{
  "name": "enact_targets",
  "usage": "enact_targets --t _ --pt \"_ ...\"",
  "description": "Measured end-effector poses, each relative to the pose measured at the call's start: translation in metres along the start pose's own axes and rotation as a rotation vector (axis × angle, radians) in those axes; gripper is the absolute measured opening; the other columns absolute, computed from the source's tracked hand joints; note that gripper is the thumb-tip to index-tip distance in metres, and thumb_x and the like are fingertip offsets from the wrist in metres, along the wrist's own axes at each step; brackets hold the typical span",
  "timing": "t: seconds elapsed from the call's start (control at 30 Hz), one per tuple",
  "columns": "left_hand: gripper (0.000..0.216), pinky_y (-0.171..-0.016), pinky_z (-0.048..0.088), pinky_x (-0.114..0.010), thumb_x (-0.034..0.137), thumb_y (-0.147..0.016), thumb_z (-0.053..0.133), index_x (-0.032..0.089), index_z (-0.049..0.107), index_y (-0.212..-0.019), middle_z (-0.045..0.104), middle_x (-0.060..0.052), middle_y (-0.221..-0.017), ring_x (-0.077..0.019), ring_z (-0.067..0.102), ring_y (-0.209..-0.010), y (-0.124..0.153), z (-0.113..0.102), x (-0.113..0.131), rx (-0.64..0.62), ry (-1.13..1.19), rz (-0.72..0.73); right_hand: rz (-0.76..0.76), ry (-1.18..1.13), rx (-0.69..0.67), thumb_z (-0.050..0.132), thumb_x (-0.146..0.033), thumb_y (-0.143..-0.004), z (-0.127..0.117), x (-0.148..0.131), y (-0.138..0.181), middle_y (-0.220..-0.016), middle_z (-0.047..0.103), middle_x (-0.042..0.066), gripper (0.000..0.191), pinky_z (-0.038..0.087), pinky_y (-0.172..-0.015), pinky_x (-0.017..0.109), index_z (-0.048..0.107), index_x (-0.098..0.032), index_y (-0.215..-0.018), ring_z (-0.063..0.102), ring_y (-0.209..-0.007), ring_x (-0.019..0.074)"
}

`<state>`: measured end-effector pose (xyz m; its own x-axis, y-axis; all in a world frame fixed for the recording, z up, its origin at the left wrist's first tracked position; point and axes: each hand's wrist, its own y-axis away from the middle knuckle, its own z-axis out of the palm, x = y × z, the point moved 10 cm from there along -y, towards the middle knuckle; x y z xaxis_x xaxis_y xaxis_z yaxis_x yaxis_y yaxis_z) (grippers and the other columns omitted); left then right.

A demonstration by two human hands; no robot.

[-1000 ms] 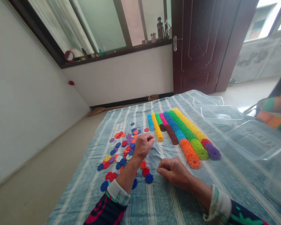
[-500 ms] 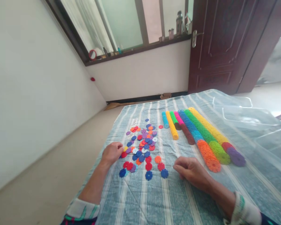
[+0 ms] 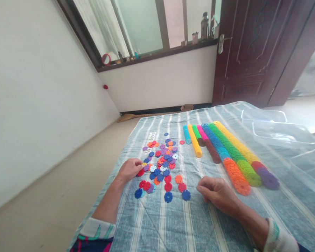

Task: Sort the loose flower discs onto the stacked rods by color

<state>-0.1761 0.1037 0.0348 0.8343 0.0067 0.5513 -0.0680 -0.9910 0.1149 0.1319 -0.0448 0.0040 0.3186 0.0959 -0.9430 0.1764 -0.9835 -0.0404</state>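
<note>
My left hand (image 3: 131,170) is over the left edge of a scattered pile of notched plastic discs (image 3: 162,161). Its fingertips pinch at a yellow disc (image 3: 144,164), which they partly cover. A red disc (image 3: 140,173) lies just below those fingers, and a purple disc (image 3: 146,168) touches the spot on the right. Right of the pile, my right hand (image 3: 216,191) rests low over the cloth with fingers curled together. What those fingers hold, if anything, is hidden. Nearest to it are a dark blue disc (image 3: 186,195) and the end of an orange disc row (image 3: 238,178).
Long rows of stacked discs sorted by colour, such as a yellow row (image 3: 233,141) and a green row (image 3: 225,140), lie right of the pile. Clear plastic bins (image 3: 280,132) stand at the far right on the striped cloth (image 3: 152,224). A door (image 3: 241,52) is behind.
My left hand has moved slightly right, its fingertips now on the yellow disc that lay just beyond them. My right hand keeps its curled pose. The view has shifted a little.
</note>
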Motion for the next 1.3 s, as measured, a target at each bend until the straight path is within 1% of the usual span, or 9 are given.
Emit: enact_targets --t 0.27,0.43,0.5,0.57,0.63,0.8,0.93,1.1,1.3 --pt "0.024 -0.050 0.036 -0.024 0.038 -0.053 0.068 0.016 0.064 -0.062 0.058 0.003 -0.050 -0.0125 0.050 -0.048 -0.004 0.001 0.002 0.031 0.132 -0.001 -0.013 -0.033 0.014 0.053 -0.029 -0.084 -0.001 0.000 -0.002 -0.051 0.056 -0.003 0.021 0.039 -0.056 0.026 0.059 -0.020 -0.066 0.051 -0.051 0.0136" --pt "0.020 -0.055 0.039 -0.024 0.037 -0.055 0.066 0.017 0.064 -0.057 0.061 0.002 -0.054 -0.0137 0.053 -0.054 -0.006 -0.018 0.010 0.194 0.083 0.061 -0.024 -0.047 0.019 0.054 -0.025 -0.082 -0.001 -0.002 -0.003 -0.051 0.056 -0.003 0.018 0.038 -0.054 0.025 0.060 -0.019 -0.066 0.051 -0.050 0.0129" --pt "0.020 -0.058 0.039 -0.025 0.037 -0.056 0.066 0.018 0.064 -0.055 0.061 0.002 -0.056 -0.0145 0.054 -0.058 -0.006 -0.027 0.020 0.275 0.035 0.100 -0.025 -0.056 0.020 0.055 -0.023 -0.082 -0.001 -0.003 -0.004 -0.051 0.056 -0.003 0.017 0.038 -0.054 0.024 0.059 -0.019 -0.066 0.051 -0.050 0.0124" --pt "0.020 -0.059 0.039 -0.025 0.038 -0.058 0.066 0.018 0.064 -0.055 0.061 0.002 -0.056 -0.0145 0.054 -0.058 -0.004 -0.025 0.035 0.296 0.029 0.132 -0.026 -0.061 0.022 0.055 -0.023 -0.081 -0.002 -0.004 -0.005 -0.051 0.055 -0.004 0.017 0.038 -0.054 0.024 0.059 -0.019 -0.065 0.050 -0.050 0.0119" --pt "0.020 -0.059 0.040 -0.025 0.038 -0.061 0.065 0.018 0.065 -0.056 0.060 0.003 -0.055 -0.0135 0.052 -0.057 -0.003 -0.011 0.056 0.247 0.063 0.172 -0.031 -0.062 0.025 0.056 -0.022 -0.081 -0.002 -0.005 -0.006 -0.051 0.054 -0.004 0.017 0.037 -0.054 0.023 0.059 -0.019 -0.064 0.049 -0.049 0.0115" --pt "0.019 -0.060 0.041 -0.025 0.036 -0.067 0.064 0.018 0.066 -0.059 0.060 0.003 -0.057 -0.0121 0.052 -0.057 0.005 0.048 0.125 0.066 0.184 0.330 -0.031 -0.063 0.031 0.056 -0.021 -0.080 -0.004 -0.006 -0.007 -0.050 0.055 -0.004 0.017 0.037 -0.054 0.023 0.059 -0.019 -0.063 0.049 -0.050 0.0110" --pt "0.016 -0.061 0.041 -0.025 0.030 -0.069 0.062 0.017 0.066 -0.061 0.062 0.002 -0.061 -0.0119 0.053 -0.059 0.007 0.084 0.168 -0.011 0.217 0.418 -0.035 -0.057 0.041 0.057 -0.021 -0.080 -0.005 -0.006 -0.007 -0.050 0.056 -0.004 0.018 0.037 -0.054 0.022 0.060 -0.018 -0.063 0.049 -0.050 0.0105" --pt "0.014 -0.064 0.042 -0.026 0.027 -0.070 0.062 0.017 0.066 -0.062 0.063 0.001 -0.064 -0.0125 0.054 -0.063 0.003 0.107 0.197 -0.018 0.238 0.495 -0.050 -0.069 0.058 0.057 -0.018 -0.079 -0.007 -0.006 -0.009 -0.050 0.057 -0.004 0.016 0.037 -0.052 0.021 0.062 -0.017 -0.065 0.049 -0.048 0.0099" --pt "0.013 -0.067 0.044 -0.026 0.025 -0.072 0.062 0.017 0.067 -0.063 0.065 0.001 -0.067 -0.0133 0.057 -0.066 -0.006 0.125 0.212 -0.013 0.240 0.532 -0.077 -0.073 0.061 0.058 -0.015 -0.080 -0.006 -0.008 -0.010 -0.049 0.056 -0.005 0.017 0.036 -0.051 0.020 0.063 -0.018 -0.063 0.049 -0.048 0.0092"
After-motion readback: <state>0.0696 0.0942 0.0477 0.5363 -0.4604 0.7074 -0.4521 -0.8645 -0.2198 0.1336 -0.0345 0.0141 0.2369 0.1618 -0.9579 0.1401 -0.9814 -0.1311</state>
